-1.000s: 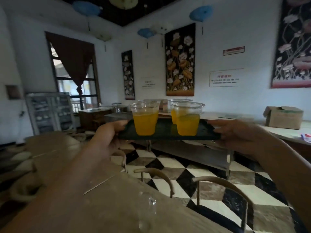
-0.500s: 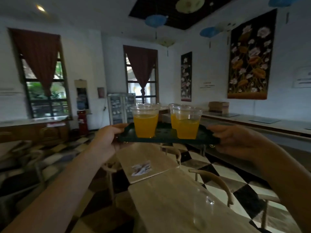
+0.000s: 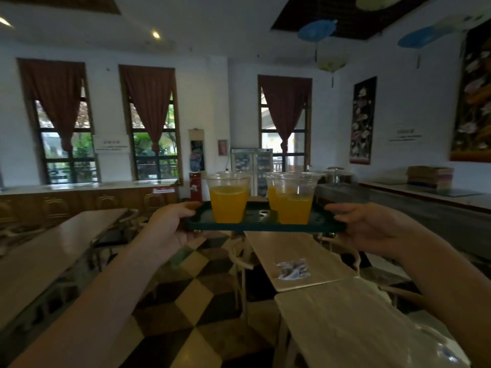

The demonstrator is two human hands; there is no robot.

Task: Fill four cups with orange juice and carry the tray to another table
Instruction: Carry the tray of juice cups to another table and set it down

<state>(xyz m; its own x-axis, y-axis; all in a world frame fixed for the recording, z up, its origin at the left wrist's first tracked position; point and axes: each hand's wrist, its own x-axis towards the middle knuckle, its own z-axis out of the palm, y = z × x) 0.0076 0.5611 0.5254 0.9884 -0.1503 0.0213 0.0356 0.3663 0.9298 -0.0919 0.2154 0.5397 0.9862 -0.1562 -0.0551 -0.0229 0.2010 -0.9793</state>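
A dark green tray (image 3: 261, 224) is held level at chest height above the floor. My left hand (image 3: 170, 228) grips its left edge and my right hand (image 3: 368, 225) grips its right edge. On it stand clear plastic cups of orange juice: one at the front left (image 3: 228, 200), one at the front right (image 3: 294, 203), and another partly hidden behind that one (image 3: 272, 193). A further cup rim shows behind the left cup, mostly hidden.
A light wooden table (image 3: 297, 257) with a crumpled wrapper (image 3: 292, 269) lies just below and right of the tray, another table (image 3: 345, 325) nearer. A long table (image 3: 53, 251) runs on the left. A checkered floor aisle (image 3: 196, 293) lies between, with chairs along it. Counters line the walls.
My view has swung to the left: the windows have come to the centre and the wall paintings have slid to the right. The tray stays level in both hands.
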